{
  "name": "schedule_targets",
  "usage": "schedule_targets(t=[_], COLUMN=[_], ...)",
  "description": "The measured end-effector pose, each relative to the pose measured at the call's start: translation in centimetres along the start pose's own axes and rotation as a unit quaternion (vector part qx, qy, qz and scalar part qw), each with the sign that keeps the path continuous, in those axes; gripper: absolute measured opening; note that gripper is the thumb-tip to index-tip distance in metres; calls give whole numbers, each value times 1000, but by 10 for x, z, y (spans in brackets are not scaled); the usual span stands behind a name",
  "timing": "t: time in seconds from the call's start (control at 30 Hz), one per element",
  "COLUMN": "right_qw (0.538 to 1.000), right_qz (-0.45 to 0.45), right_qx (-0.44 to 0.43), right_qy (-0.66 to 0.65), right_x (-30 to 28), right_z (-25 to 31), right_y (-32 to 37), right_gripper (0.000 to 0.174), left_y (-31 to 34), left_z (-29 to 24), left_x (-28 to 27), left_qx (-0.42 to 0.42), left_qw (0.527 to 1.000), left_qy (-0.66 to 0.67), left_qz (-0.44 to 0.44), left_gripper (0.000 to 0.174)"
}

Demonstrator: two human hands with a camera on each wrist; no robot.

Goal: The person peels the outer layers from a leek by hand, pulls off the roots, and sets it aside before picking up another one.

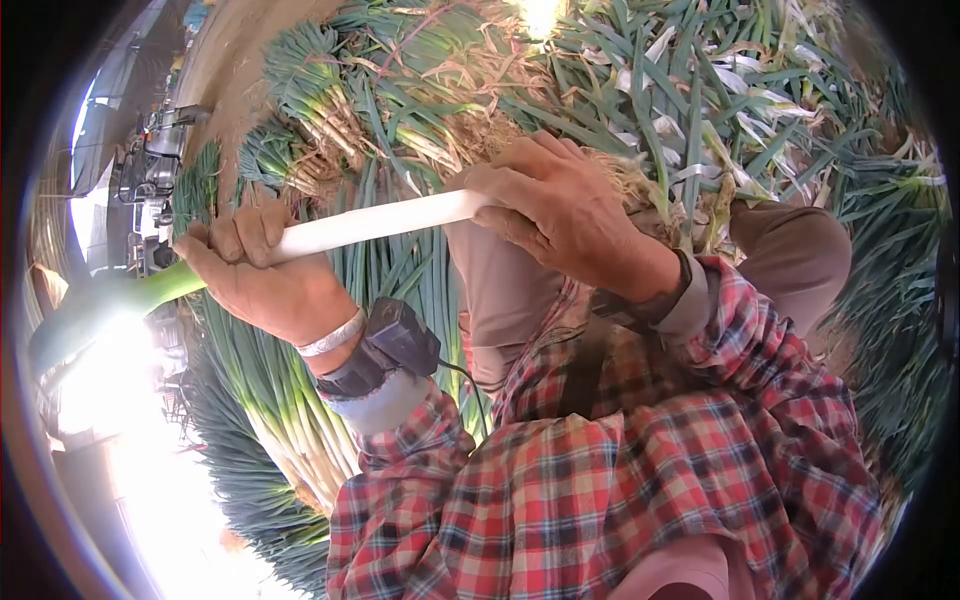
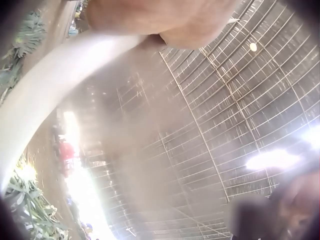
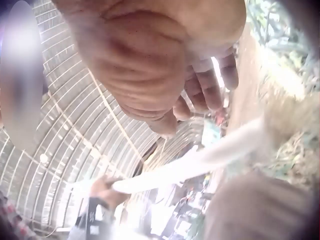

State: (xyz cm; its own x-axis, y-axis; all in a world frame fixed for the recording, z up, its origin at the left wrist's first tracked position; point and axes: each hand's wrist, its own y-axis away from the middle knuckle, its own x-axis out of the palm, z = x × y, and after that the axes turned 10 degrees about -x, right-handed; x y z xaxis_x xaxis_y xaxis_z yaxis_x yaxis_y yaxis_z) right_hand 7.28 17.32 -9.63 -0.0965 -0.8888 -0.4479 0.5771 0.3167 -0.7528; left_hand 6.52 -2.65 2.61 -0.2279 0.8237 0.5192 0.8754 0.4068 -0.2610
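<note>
A long green onion [image 1: 375, 222] with a thick, smooth white stalk lies slantwise between my hands. My left hand [image 1: 265, 280] grips it near where white turns to green, and its leaf end [image 1: 165, 287] runs out to the left. My right hand [image 1: 580, 205] is over the root end, hiding part of it in the head view. In the right wrist view, the right hand's fingers [image 3: 202, 90] are loosely bent, with a gap between them and the white stalk [image 3: 175, 172]. Blurred brown roots [image 3: 287, 120] show at the stalk's end.
Tied bundles of green onions [image 1: 310, 100] lie ahead on the ground. A heap of stripped leaves [image 1: 690, 110] spreads at the far right. More onions [image 1: 290, 420] are stacked at my left, others [image 1: 890, 330] at my right. My bent knee [image 1: 800, 260] is close to the right arm.
</note>
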Motion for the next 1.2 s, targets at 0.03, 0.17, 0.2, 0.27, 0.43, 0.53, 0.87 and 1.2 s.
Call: schedule_targets(t=[0.03,0.17,0.2,0.27,0.43,0.53,0.87,1.2], right_qw=[1000,998,997,999,998,997,999,656], right_qz=[3,12,28,11,-4,5,-3,-166], right_qx=[-1,-54,-53,-45,-60,-71,-19,422], right_qy=[-3,43,49,29,16,12,-34,-603], right_x=[4,17,18,24,22,26,40,18], right_z=[0,-4,-4,-2,8,7,0,-16], right_y=[1,7,7,4,4,6,9,20], right_gripper=[20,20,23,16,14,16,11,20], left_y=[1,3,1,-6,4,4,7,-6], left_z=[-2,5,6,8,3,5,5,-5], left_x=[-1,-7,-14,-34,-27,-28,-21,-38], left_qx=[15,39,35,11,13,16,-14,-112], left_qw=[1000,998,998,994,987,985,981,963], left_qy=[1,-38,-38,9,21,12,39,155], left_qz=[-7,-28,-29,104,157,169,190,192], left_gripper=[37,35,35,24,25,26,39,33])
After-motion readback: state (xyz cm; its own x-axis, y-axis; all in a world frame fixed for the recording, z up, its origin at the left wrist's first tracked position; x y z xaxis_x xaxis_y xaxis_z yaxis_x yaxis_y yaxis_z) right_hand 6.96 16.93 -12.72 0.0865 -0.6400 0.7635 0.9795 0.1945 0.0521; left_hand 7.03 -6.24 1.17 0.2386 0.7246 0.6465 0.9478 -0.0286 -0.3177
